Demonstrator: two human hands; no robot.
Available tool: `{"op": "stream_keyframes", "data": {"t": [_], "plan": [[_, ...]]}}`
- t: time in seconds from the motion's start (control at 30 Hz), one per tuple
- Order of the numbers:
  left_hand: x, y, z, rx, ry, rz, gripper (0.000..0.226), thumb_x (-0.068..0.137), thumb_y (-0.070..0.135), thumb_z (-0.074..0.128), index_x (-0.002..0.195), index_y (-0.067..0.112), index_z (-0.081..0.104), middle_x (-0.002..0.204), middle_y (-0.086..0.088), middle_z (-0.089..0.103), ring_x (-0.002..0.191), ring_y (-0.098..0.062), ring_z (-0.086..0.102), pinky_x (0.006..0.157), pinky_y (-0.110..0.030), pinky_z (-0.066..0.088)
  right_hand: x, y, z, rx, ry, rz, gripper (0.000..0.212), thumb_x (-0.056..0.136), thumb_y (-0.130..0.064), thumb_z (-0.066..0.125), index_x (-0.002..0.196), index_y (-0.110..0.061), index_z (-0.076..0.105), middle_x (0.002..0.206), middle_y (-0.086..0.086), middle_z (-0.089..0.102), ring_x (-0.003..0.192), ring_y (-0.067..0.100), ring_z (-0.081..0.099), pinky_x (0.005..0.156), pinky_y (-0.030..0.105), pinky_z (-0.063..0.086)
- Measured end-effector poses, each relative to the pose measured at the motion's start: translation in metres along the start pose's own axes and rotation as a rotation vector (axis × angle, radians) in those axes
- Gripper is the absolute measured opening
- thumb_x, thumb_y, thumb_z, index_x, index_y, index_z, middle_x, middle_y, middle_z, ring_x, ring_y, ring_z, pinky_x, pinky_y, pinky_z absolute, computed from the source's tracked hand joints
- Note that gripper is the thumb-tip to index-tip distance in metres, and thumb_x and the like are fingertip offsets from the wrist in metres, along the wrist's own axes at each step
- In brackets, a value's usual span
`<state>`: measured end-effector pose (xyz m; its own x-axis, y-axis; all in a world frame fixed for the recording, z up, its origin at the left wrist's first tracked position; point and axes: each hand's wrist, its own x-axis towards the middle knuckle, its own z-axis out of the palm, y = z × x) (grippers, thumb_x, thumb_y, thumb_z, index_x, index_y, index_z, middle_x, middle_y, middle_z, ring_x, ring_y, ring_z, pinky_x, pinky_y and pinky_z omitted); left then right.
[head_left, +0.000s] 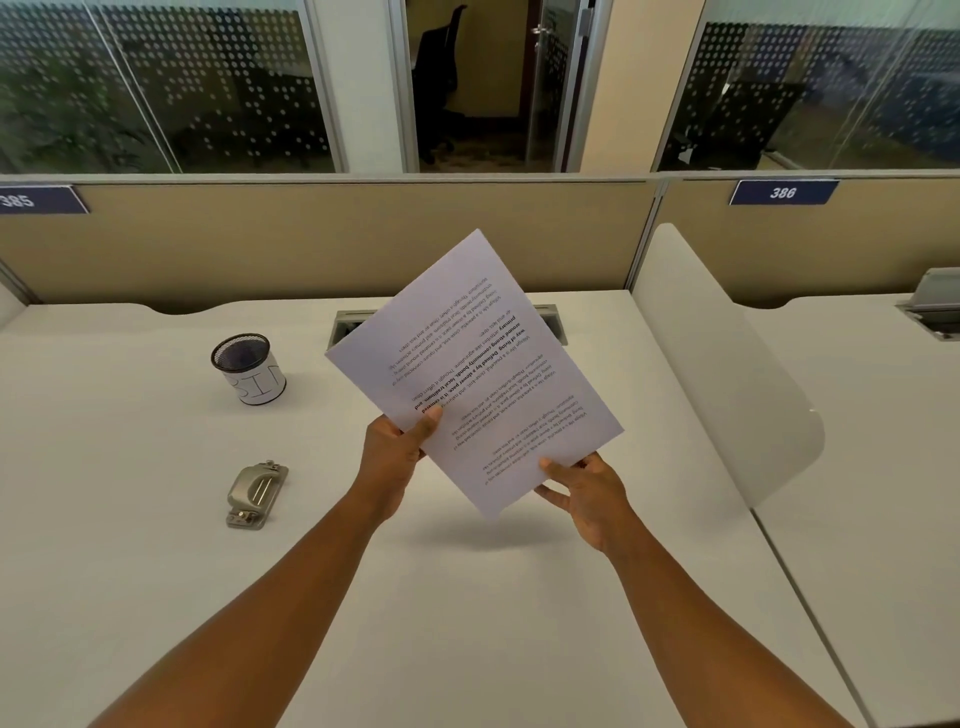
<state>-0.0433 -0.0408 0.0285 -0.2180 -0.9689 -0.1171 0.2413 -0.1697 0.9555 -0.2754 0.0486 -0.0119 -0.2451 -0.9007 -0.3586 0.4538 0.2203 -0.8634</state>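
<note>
A white printed sheet of paper (467, 364) is held tilted above the white desk (156, 571), its text upside down to me. My left hand (395, 447) pinches the sheet's lower left edge, thumb on top. My right hand (587, 491) pinches the lower right corner, thumb on the printed face and fingers behind. A metal hole punch (257, 493) lies on the desk to the left of my left forearm. A black mesh cup with a white label (249, 369) stands further back on the left.
A cable slot (345, 325) sits in the desk behind the paper. A beige partition (311, 239) closes the back, with tags 385 and 386. A white rounded divider (727, 364) bounds the right side; a neighbouring desk (883, 467) lies beyond it.
</note>
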Motion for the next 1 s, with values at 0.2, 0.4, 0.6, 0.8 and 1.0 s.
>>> {"op": "stream_keyframes", "data": {"t": [0.2,0.4,0.6,0.8,1.0], "plan": [[0.006,0.013,-0.005,0.116,0.007,0.044,0.030,0.094,0.016,0.065,0.124,0.011,0.064,0.119,-0.006,0.073,0.103,-0.025,0.072,0.085,-0.039,0.060,-0.004,-0.002,-0.015,-0.050,0.128,-0.013,0.045,0.080,-0.002,0.074,0.121,-0.013,0.060,0.115,0.007,0.070,0.105,0.026,0.068,0.089,0.040,0.056],[0.009,0.018,-0.004,0.260,-0.037,0.088,0.022,0.095,0.020,0.065,0.116,0.018,0.068,0.109,0.003,0.076,0.093,-0.021,0.075,0.076,-0.034,0.062,-0.006,0.001,-0.019,-0.239,0.156,-0.033,0.029,0.078,-0.006,0.076,0.104,-0.012,0.065,0.103,0.004,0.076,0.101,0.027,0.069,0.084,0.034,0.056],[0.003,0.010,0.003,0.300,-0.108,0.093,0.015,0.094,0.025,0.065,0.108,0.025,0.073,0.102,0.009,0.078,0.086,-0.018,0.076,0.066,-0.025,0.060,-0.006,0.000,-0.008,-0.453,0.157,-0.100,0.026,0.080,-0.012,0.076,0.101,-0.026,0.067,0.100,-0.008,0.074,0.094,0.018,0.069,0.067,0.015,0.053],[-0.005,-0.005,-0.001,0.296,-0.108,0.036,0.018,0.091,0.027,0.069,0.108,0.025,0.074,0.103,0.006,0.078,0.088,-0.020,0.076,0.069,-0.028,0.061,-0.005,0.003,-0.006,-0.583,0.152,-0.118,0.033,0.085,-0.007,0.070,0.115,-0.019,0.064,0.110,0.000,0.070,0.101,0.024,0.065,0.088,0.032,0.056],[-0.010,-0.019,-0.009,0.328,-0.090,-0.013,0.015,0.092,0.024,0.068,0.106,0.029,0.071,0.098,0.017,0.077,0.086,-0.011,0.075,0.066,-0.022,0.059,-0.005,0.004,-0.004,-0.659,0.164,-0.138,0.033,0.088,-0.010,0.068,0.120,-0.017,0.062,0.115,0.001,0.068,0.103,0.025,0.064,0.096,0.039,0.054]]}}
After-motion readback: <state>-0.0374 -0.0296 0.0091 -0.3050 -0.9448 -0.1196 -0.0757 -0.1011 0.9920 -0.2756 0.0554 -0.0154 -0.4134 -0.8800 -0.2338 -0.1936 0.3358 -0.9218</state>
